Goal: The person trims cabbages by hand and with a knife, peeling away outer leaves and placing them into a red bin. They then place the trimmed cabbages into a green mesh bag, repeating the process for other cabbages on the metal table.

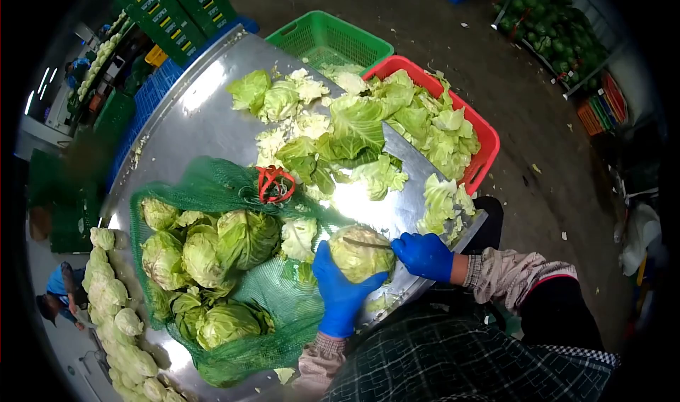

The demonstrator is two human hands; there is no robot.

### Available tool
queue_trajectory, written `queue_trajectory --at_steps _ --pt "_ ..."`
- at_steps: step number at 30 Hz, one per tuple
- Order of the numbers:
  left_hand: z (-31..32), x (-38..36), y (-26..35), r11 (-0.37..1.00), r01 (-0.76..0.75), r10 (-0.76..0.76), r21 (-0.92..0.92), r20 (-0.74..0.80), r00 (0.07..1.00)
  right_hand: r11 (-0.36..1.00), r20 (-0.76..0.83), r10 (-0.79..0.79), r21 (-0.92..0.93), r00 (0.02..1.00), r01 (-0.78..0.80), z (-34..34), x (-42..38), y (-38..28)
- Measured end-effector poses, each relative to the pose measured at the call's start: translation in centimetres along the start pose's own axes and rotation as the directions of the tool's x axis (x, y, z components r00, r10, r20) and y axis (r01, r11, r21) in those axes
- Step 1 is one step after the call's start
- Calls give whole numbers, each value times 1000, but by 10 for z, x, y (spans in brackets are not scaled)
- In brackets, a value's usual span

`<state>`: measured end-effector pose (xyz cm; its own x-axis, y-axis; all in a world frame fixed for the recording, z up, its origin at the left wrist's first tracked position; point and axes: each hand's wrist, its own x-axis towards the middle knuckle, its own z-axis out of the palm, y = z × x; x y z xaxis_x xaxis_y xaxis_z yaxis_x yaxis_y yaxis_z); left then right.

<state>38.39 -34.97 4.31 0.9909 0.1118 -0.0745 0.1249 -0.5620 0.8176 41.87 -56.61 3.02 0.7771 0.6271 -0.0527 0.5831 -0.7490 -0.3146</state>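
Blue gloves cover both hands. My left hand [341, 293] is wrapped round the lower left side of a pale green cabbage [360, 262] near the table's front edge. A knife [366, 243] with a dark, narrow blade lies across the top of that cabbage, its handle inside my closed right hand [423, 256]. Left of my hands, a green mesh bag [273, 292] lies open with several cabbages [207, 255] in it. Red ties [275, 184] rest on the mesh. Loose outer leaves [356, 122] are spread over the metal table [185, 127].
Beyond the table's far right edge stand a red crate [489, 136] full of leaves and a green crate [320, 30]. Trimmed cabbages [113, 296] line the left edge. A person [65, 289] is at far left. Stacked green crates [166, 12] stand behind.
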Motion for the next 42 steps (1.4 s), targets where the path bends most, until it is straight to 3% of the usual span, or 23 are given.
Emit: queue_trajectory --at_steps 5,8,9,11,13,14,15,17,18,19,21,23,25,27,28,31,32,35,36,37,39,40,42 --pt "3 16 11 991 -33 22 130 80 997 998 125 47 40 991 -53 33 16 30" --pt "18 12 9 923 -258 260 286 30 965 982 107 73 168 992 -90 49 29 42" --pt "15 6 4 935 -278 288 221 -12 958 991 144 83 96 986 -97 64 30 48" --pt "14 -4 -9 969 -207 216 136 -55 975 951 155 130 259 979 -167 60 36 40" --pt "5 -15 -9 952 -64 52 -300 -49 997 940 193 160 270 968 -209 87 35 38" --pt "1 -23 -23 960 -111 102 -258 -49 994 879 262 249 344 933 -331 103 29 39" --pt "-17 -26 4 870 38 -68 -492 -43 997 789 330 396 355 857 -501 83 30 31" --pt "-44 -45 -1 991 -104 98 -88 -77 992 756 114 379 534 918 -379 93 18 43" --pt "-28 -46 -30 989 -63 55 -131 -63 996 507 144 401 788 905 -350 86 18 41" --pt "-13 -46 -60 985 -22 13 -172 -49 999 436 343 410 741 846 -511 57 27 34" --pt "-16 -20 -89 981 -196 196 10 -12 980 258 379 414 823 828 -506 33 43 18" --pt "-6 13 -129 944 -292 280 154 99 955 280 326 351 858 878 -431 38 54 17" --pt "-8 40 -138 904 -367 337 219 164 927 439 127 391 845 912 -305 45 68 20" --pt "-23 53 -112 901 -380 353 209 155 923 239 203 402 918 893 -316 21 73 16" --pt "-34 51 -102 872 -419 388 253 165 907 224 195 412 925 890 -307 26 70 21" --pt "-58 37 -93 765 -427 443 482 87 892 356 20 391 918 920 -172 37 49 22" --pt "-62 32 -97 760 -378 435 528 19 900 145 262 428 925 865 -352 33 39 20" --pt "-59 20 -19 986 -160 167 51 -220 961 -85 382 373 921 846 -379 48 26 22" --pt "-35 28 -33 995 -67 56 -71 -157 986 -222 415 363 908 834 -355 53 23 20" --pt "-20 34 -26 915 142 -105 -377 117 988 -209 415 384 909 825 -360 51 19 15" --pt "-6 16 -3 992 15 -33 -122 -150 988 -170 387 431 922 815 -348 32 19 9" --pt "-8 8 4 980 -47 17 -194 -152 988 -192 332 407 942 851 -276 25 9 11" --pt "-14 -8 13 968 -88 58 -234 -131 990 40 153 399 982 904 -184 15 4 14"
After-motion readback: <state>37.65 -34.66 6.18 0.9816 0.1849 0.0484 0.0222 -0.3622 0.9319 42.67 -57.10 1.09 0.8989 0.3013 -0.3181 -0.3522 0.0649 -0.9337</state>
